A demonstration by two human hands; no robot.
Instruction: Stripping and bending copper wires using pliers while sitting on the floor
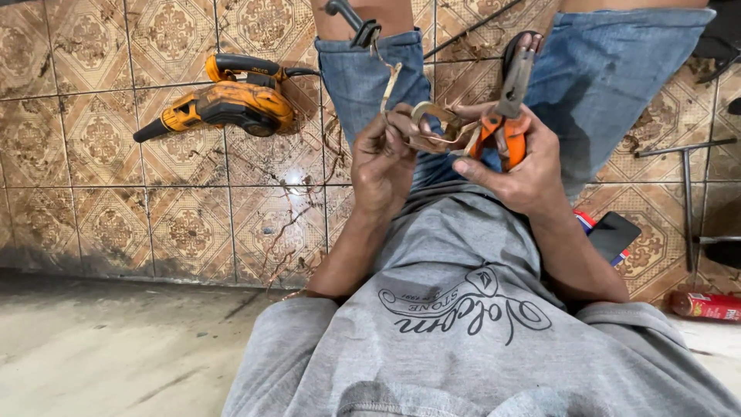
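Observation:
My left hand (384,158) pinches a bent strip of copper-coloured flat metal (432,123), which curls up towards my knee. My right hand (519,166) grips orange-handled pliers (505,116), their dark jaws pointing upward and away from me. The pliers' head lies against the right end of the copper strip. Both hands are held close together above my lap, over my grey shirt and blue denim shorts.
An orange and black electric blower (231,100) lies on the patterned tile floor (154,177) at upper left. A T-shaped metal wrench (685,177), a dark phone (614,234) and a red can (706,306) lie at right. Bare concrete (116,347) is at lower left.

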